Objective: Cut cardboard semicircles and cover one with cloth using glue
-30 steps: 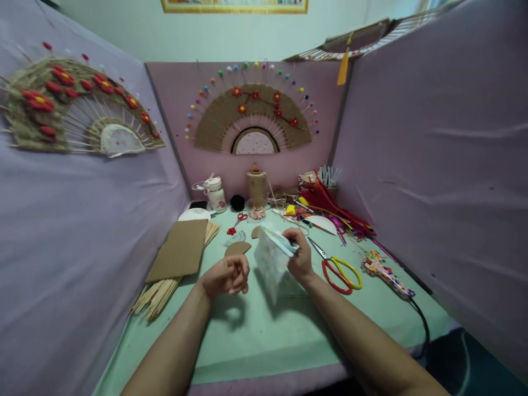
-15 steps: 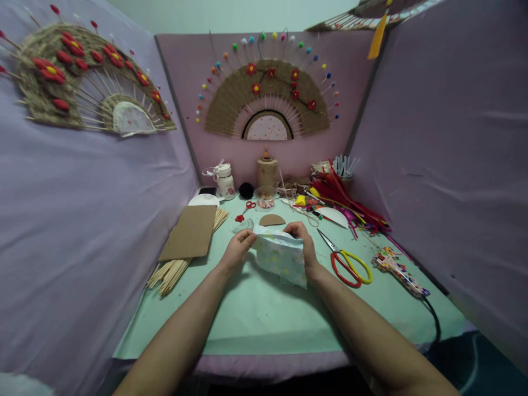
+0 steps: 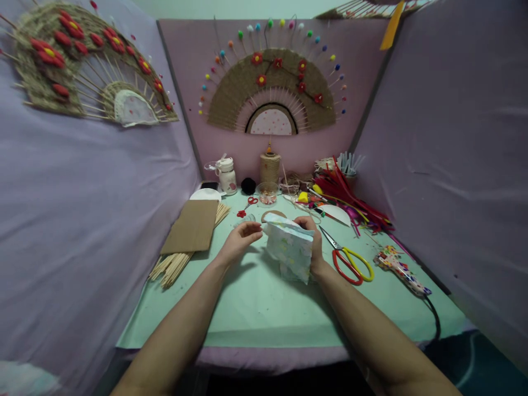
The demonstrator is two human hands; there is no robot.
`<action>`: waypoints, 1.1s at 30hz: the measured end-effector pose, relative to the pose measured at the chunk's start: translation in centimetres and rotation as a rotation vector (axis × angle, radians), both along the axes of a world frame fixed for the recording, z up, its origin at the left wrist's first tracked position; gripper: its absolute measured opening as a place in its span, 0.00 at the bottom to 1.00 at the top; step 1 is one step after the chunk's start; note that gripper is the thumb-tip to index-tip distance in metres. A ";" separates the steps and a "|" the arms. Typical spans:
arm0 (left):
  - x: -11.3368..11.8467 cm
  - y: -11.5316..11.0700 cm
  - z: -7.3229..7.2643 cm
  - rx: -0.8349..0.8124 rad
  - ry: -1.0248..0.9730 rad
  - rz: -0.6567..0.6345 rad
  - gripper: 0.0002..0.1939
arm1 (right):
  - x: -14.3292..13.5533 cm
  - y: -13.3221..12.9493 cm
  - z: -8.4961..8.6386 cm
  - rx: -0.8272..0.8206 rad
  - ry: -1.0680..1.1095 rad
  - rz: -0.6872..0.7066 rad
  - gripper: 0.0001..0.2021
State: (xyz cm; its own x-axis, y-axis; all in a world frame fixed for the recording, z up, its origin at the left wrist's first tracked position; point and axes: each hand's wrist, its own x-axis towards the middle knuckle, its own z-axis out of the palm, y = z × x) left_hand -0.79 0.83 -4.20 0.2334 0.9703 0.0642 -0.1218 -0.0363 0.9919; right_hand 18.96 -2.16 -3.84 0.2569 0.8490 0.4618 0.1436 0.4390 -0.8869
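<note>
A pale blue fabric piece with a light floral print [image 3: 289,247] is folded and held up above the table's middle. My right hand [image 3: 315,245] is closed on its right edge, the thumb partly hidden behind the cloth. At its left edge is my left hand [image 3: 240,240], fingers bent and slightly apart, the tips just beside the fabric with nothing visibly gripped. Behind the fabric lies a brown cardboard half-disc [image 3: 273,214], partly covered from view. Large scissors with red and yellow handles [image 3: 348,264] rest to the right of my right hand.
Left on the table, a cardboard sheet [image 3: 193,225] lies over bamboo sticks [image 3: 175,269]. A corded glue gun [image 3: 402,269] sits at right. Along the back stand a white bottle [image 3: 227,177], a twine spool [image 3: 269,168] and red pipe cleaners [image 3: 346,192]. Small red scissors [image 3: 251,202] lie nearby.
My left hand has come off the fabric's left edge, its fingers loosening. The fabric has tilted and shifted slightly right in my right hand. The camera view has also shifted a little.
</note>
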 end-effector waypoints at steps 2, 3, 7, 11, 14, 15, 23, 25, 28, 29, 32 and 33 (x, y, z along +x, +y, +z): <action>0.3 0.0 0.1 0.071 -0.009 -0.001 0.17 | -0.2 -0.1 0.0 -0.027 0.021 0.031 0.08; 0.4 -0.1 0.1 0.086 -0.020 -0.004 0.18 | -0.4 -0.1 0.0 -0.041 0.026 0.046 0.08; 0.7 -0.3 -0.1 0.089 -0.030 -0.026 0.18 | -0.8 -0.4 0.1 -0.066 0.005 0.076 0.07; 0.5 -0.5 0.1 -0.015 -0.115 -0.091 0.14 | -0.7 -0.6 0.0 -0.064 -0.031 0.081 0.08; 0.0 -1.0 0.6 -0.185 -0.239 -0.193 0.14 | -0.4 -0.3 -0.3 0.030 -0.140 0.052 0.07; -0.2 -1.1 0.8 -0.234 -0.274 -0.229 0.14 | -0.3 -0.1 -0.4 0.089 -0.197 0.034 0.06; -1.5 -1.2 1.4 -0.307 -0.385 -0.223 0.17 | 3.0 0.6 -0.9 0.108 -0.769 -0.054 0.10; -1.8 -1.1 1.5 -0.293 -0.382 -0.237 0.20 | 5.4 -0.7 -0.8 -0.015 -0.883 -0.086 0.10; -2.2 -0.9 1.6 -0.273 -0.401 -0.296 0.25 | 9.4 -3.6 -0.1 -0.309 -1.087 -0.184 0.11; -2.4 -0.9 1.7 -0.272 -0.406 -0.318 0.27 | 10.6 -4.6 0.1 -0.428 -1.160 -0.216 0.11; -2.6 -0.8 1.7 -0.269 -0.407 -0.354 0.29 | 13.3 -6.6 0.4 -0.735 -1.286 -0.237 0.12; -2.7 -0.8 1.6 -0.267 -0.403 -0.364 0.30 | 13.8 -6.9 0.2 -0.798 -1.296 -0.227 0.12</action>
State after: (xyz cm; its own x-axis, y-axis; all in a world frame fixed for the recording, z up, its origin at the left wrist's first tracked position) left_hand -3.47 0.00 -2.57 0.5613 0.8274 -0.0186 -0.4474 0.3222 0.8343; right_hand 32.74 -9.06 -3.61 0.2051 0.9756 -0.0782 0.9731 -0.2118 -0.0901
